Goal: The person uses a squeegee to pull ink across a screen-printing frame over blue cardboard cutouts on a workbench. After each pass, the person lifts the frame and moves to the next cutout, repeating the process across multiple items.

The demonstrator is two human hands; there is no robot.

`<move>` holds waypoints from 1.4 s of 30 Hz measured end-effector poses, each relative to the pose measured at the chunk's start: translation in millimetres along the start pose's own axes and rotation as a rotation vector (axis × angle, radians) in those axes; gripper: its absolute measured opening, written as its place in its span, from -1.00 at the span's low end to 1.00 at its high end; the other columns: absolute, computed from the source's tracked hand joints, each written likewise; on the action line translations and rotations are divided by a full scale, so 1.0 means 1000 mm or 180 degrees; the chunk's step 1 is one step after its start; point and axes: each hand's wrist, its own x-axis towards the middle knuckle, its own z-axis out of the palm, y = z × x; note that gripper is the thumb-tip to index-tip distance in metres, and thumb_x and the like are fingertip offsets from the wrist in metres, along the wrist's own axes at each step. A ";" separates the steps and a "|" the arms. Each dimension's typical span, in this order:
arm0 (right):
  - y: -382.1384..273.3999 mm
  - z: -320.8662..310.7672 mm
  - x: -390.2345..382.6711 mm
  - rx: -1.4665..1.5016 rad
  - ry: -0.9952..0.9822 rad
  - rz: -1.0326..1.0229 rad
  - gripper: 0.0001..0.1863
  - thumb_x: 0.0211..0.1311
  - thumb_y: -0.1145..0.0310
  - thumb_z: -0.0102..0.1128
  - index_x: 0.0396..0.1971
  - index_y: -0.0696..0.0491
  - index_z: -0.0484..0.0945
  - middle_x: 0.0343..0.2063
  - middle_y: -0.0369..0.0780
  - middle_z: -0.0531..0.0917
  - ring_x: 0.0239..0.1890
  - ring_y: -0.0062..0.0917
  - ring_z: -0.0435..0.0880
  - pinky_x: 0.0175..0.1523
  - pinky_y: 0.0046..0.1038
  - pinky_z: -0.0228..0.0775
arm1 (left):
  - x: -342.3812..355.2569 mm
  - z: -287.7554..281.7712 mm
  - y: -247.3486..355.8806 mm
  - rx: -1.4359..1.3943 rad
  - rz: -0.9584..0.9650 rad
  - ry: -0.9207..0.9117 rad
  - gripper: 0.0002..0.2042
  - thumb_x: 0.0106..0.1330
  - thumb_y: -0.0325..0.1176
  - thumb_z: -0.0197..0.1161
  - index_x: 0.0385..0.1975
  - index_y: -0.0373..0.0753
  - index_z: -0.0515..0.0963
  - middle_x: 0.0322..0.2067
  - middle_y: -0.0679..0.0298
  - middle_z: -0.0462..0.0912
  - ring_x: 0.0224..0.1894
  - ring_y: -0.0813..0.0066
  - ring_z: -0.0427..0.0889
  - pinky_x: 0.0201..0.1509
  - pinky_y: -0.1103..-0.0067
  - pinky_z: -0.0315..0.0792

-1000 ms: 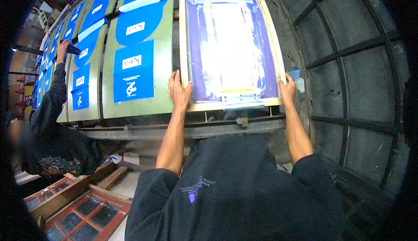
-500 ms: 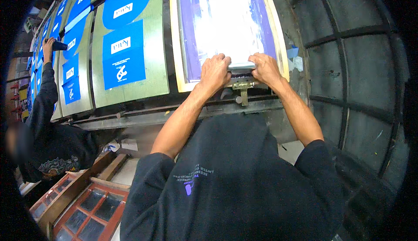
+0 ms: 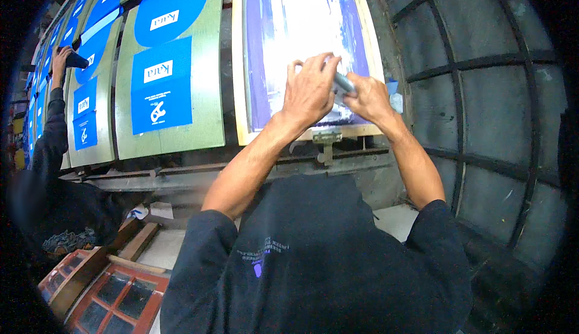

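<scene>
Above the near part of a screen-printing frame [image 3: 239,62], a grey squeegee [image 3: 344,83] is held at a slant. My right hand [image 3: 369,97] is closed round its right-hand end. My left hand [image 3: 309,89] is at its other end, fingers bent over it; that end is hidden behind the fingers. White ink [image 3: 301,14] is smeared over the middle of the mesh, with purple borders [image 3: 257,50] along the sides. A metal hinge clamp [image 3: 326,136] sits at the frame's near edge.
To the left, green boards [image 3: 208,92] carry blue printed fabric pieces [image 3: 161,86] with white designs. Another person's hand [image 3: 60,62] holds a dark object [image 3: 76,60] over them. A metal rail [image 3: 241,174] runs along the near side. A dark gridded panel [image 3: 443,108] stands right; red-framed panes [image 3: 123,298] lie lower left.
The squeegee has lifted and turned from level to slanted. My left hand has moved up and over, closer to my right hand. The view has shifted slightly.
</scene>
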 end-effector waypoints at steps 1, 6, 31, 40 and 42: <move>0.010 -0.005 0.013 0.0244 -0.0111 0.0497 -0.68 -0.06 0.34 0.32 -0.23 0.08 0.61 -0.39 0.03 0.71 -0.29 -0.09 0.73 -0.16 -0.15 0.54 | 0.008 -0.004 0.000 -0.0145 0.0001 0.0635 -0.43 -0.03 -0.44 0.38 0.11 -0.20 0.50 -0.02 0.02 0.59 0.06 0.06 0.59 0.18 0.14 0.36; 0.069 -0.002 0.051 0.0274 0.0426 0.1655 -0.52 -0.06 0.23 0.32 -0.16 0.24 0.59 -0.30 0.12 0.71 -0.15 -0.02 0.72 0.00 -0.14 0.53 | -0.056 -0.051 -0.076 -0.0571 -0.0967 0.1285 -0.42 0.02 -0.52 0.37 0.13 -0.40 0.45 0.10 -0.09 0.51 0.21 -0.02 0.49 0.33 0.26 0.34; 0.071 0.025 0.115 -0.0191 -0.0512 0.1830 -0.42 -0.06 0.28 0.25 -0.04 0.36 0.52 -0.14 0.21 0.66 -0.04 0.03 0.68 0.11 -0.13 0.48 | -0.295 -0.039 -0.103 0.1349 -0.2726 0.1099 -0.31 0.18 0.00 0.36 0.27 -0.22 0.37 0.29 0.22 0.43 0.45 0.12 0.23 0.49 0.04 -0.05; 0.131 -0.007 0.112 0.1439 0.0277 0.2236 -0.60 0.05 0.38 0.27 -0.08 0.25 0.64 -0.22 -0.10 0.74 -0.20 -0.39 0.72 -0.07 -0.37 0.52 | -0.310 -0.038 -0.096 0.1336 -0.2691 0.0967 -0.29 0.21 0.07 0.33 0.28 -0.24 0.37 0.29 0.22 0.45 0.44 0.10 0.26 0.48 0.01 -0.05; 0.152 -0.015 0.150 0.1105 0.0405 0.1826 -0.62 0.06 0.38 0.27 -0.12 0.25 0.64 -0.24 -0.13 0.74 -0.22 -0.43 0.71 -0.09 -0.39 0.51 | -0.313 -0.037 -0.096 0.1337 -0.2709 0.0970 -0.30 0.21 0.05 0.33 0.27 -0.25 0.37 0.28 0.20 0.45 0.43 0.08 0.27 0.47 0.00 -0.06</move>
